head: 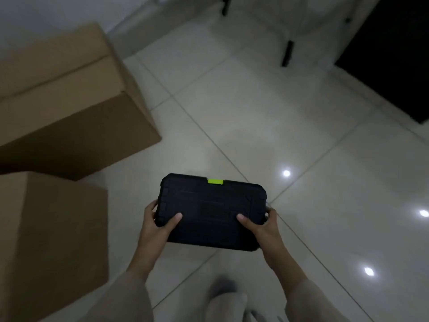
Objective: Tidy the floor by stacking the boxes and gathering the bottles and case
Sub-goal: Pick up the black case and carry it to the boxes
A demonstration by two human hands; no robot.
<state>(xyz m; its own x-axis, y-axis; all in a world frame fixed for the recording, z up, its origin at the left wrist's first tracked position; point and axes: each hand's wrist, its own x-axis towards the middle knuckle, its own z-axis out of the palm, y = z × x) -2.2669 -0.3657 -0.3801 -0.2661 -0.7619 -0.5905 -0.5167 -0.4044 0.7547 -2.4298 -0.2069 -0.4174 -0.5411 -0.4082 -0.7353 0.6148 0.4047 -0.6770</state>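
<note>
A black plastic case (211,205) with a green latch on its far edge is held flat above the tiled floor, in the lower middle of the head view. My left hand (157,225) grips its left end, thumb on top. My right hand (261,225) grips its right end the same way. A large brown cardboard box (67,98) stands on the floor at the left. A second cardboard box (46,240) stands nearer, at the lower left. No bottles are in view.
Glossy white floor tiles (301,135) spread to the right and ahead. Black furniture legs (287,53) stand at the back. A dark mat or opening (394,54) fills the top right corner. My foot (226,300) is at the bottom, blurred.
</note>
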